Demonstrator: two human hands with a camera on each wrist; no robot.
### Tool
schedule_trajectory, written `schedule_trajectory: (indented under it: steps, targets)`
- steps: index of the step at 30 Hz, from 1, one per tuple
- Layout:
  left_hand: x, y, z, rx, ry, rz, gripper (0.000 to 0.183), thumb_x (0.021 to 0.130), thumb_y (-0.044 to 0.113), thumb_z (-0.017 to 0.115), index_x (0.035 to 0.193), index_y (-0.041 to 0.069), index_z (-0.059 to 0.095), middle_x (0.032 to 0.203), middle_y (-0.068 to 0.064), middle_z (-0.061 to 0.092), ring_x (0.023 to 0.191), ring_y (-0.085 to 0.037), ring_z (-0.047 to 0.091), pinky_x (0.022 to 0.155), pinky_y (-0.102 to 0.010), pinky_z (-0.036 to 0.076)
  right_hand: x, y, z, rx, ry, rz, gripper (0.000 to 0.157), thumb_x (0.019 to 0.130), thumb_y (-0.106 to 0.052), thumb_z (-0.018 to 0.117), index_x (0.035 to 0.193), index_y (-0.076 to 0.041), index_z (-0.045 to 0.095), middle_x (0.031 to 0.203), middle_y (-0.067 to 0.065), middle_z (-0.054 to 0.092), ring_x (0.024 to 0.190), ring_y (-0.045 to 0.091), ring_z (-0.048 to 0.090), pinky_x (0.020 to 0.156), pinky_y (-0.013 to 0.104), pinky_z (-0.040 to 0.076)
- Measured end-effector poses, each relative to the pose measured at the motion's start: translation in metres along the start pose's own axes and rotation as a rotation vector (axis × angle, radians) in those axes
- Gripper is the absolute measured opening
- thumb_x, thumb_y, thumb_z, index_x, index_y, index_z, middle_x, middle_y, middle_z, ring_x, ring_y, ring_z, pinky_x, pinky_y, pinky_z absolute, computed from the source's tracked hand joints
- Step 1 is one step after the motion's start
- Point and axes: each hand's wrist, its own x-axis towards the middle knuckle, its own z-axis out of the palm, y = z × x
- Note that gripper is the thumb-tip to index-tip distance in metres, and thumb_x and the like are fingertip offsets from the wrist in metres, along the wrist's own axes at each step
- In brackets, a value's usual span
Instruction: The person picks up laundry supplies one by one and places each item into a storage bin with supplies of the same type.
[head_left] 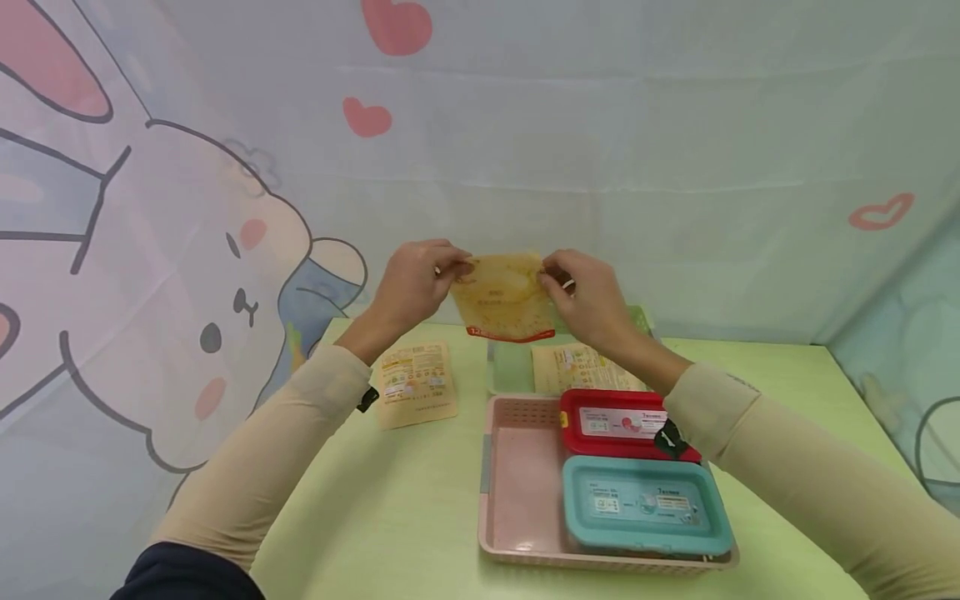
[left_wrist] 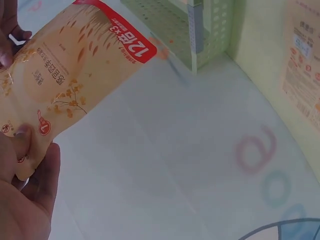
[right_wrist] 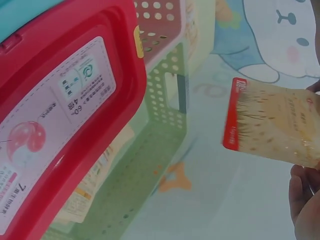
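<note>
Between my hands hangs a beige-yellow pouch (head_left: 504,296) with a red strip along its lower edge, raised above the table's far part. My left hand (head_left: 422,279) pinches one upper corner between thumb and fingers. At the opposite upper corner, my right hand (head_left: 588,292) pinches the pouch the same way. The left wrist view shows the pouch's printed face (left_wrist: 60,75) close up, with grain and flower drawings. In the right wrist view the pouch (right_wrist: 272,120) is at the right, with my right hand (right_wrist: 306,205) partly cut off by the frame edge.
A similar pouch (head_left: 416,383) lies on the green table (head_left: 382,492) at left. Another pouch (head_left: 581,368) lies in a green basket (head_left: 512,367). In front, a pink basket (head_left: 525,483) holds a red-lidded box (head_left: 622,423) and a teal-lidded box (head_left: 647,504). A printed curtain (head_left: 510,150) hangs behind.
</note>
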Motion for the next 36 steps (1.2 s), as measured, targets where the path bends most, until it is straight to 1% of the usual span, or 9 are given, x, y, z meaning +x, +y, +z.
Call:
schedule_trajectory:
  steps: [6,13,17,21,25,27,29,32,36]
  targets:
    - [-0.001,0.001,0.005,-0.126,0.042,-0.079,0.018,0.1,0.013,0.075,0.114,0.003,0.082,0.102,-0.01,0.08,0.083,-0.022,0.078,0.069,-0.039,0.061,-0.012,0.009,-0.004,0.023,-0.005,0.062,0.012,0.103,-0.01,0.07,0.11,0.0,0.073,0.1,0.012,0.074,0.091,0.026,0.07,0.081,0.044,0.061]
    - [-0.011,-0.002,0.018,-0.284,0.052,-0.291,0.026,0.102,0.019,0.074,0.122,0.003,0.079,0.112,-0.014,0.078,0.079,-0.022,0.076,0.066,-0.036,0.062,-0.033,0.023,-0.003,0.036,-0.064,0.155,0.016,0.105,-0.017,0.07,0.111,-0.004,0.074,0.101,0.008,0.075,0.094,0.025,0.07,0.087,0.046,0.061]
    - [-0.018,-0.005,0.027,-0.369,0.069,-0.367,0.027,0.103,0.02,0.073,0.122,0.003,0.078,0.113,-0.015,0.078,0.078,-0.026,0.075,0.069,-0.038,0.063,-0.042,0.032,-0.003,0.056,-0.109,0.228,0.018,0.107,-0.021,0.066,0.113,-0.006,0.073,0.104,0.009,0.075,0.1,0.028,0.07,0.091,0.049,0.059]
    - [-0.021,-0.005,0.039,-0.439,0.085,-0.425,0.026,0.103,0.021,0.073,0.122,0.003,0.078,0.112,-0.015,0.077,0.078,-0.031,0.076,0.07,-0.036,0.064,-0.044,0.04,-0.007,0.149,-0.166,0.327,0.022,0.111,-0.022,0.06,0.119,-0.004,0.069,0.111,0.013,0.071,0.105,0.034,0.069,0.092,0.049,0.059]
    - [-0.02,-0.003,0.053,-0.491,0.09,-0.507,0.027,0.103,0.02,0.073,0.123,0.002,0.077,0.114,-0.015,0.077,0.081,-0.03,0.076,0.069,-0.031,0.063,-0.039,0.049,-0.012,0.336,-0.214,0.464,0.025,0.112,-0.019,0.056,0.127,0.001,0.062,0.12,0.02,0.064,0.113,0.038,0.067,0.097,0.044,0.059]
    - [-0.019,-0.002,0.059,-0.532,0.09,-0.568,0.031,0.103,0.019,0.072,0.129,0.001,0.074,0.118,-0.015,0.076,0.086,-0.028,0.077,0.07,-0.031,0.063,-0.038,0.052,-0.014,0.424,-0.223,0.539,0.028,0.112,-0.017,0.055,0.132,0.003,0.058,0.127,0.022,0.061,0.119,0.038,0.065,0.1,0.041,0.058]
    - [-0.019,-0.002,0.065,-0.59,0.09,-0.636,0.036,0.104,0.018,0.071,0.135,-0.001,0.07,0.125,-0.015,0.074,0.093,-0.028,0.077,0.072,-0.031,0.064,-0.036,0.055,-0.015,0.493,-0.222,0.601,0.031,0.112,-0.016,0.055,0.137,0.003,0.053,0.132,0.023,0.057,0.124,0.037,0.062,0.099,0.036,0.058]
    - [-0.02,-0.004,0.075,-0.707,0.095,-0.726,0.044,0.104,0.016,0.071,0.142,-0.004,0.063,0.136,-0.019,0.067,0.107,-0.031,0.073,0.078,-0.034,0.064,-0.034,0.059,-0.015,0.552,-0.216,0.658,0.039,0.111,-0.015,0.056,0.145,0.002,0.045,0.137,0.026,0.052,0.129,0.04,0.06,0.1,0.036,0.057]
    - [-0.02,-0.005,0.096,-0.842,0.113,-0.789,0.047,0.105,0.016,0.069,0.145,-0.006,0.059,0.143,-0.022,0.057,0.118,-0.032,0.068,0.082,-0.035,0.063,-0.034,0.066,-0.016,0.61,-0.182,0.723,0.056,0.11,-0.014,0.058,0.157,0.0,0.033,0.145,0.028,0.048,0.133,0.042,0.057,0.108,0.044,0.052]
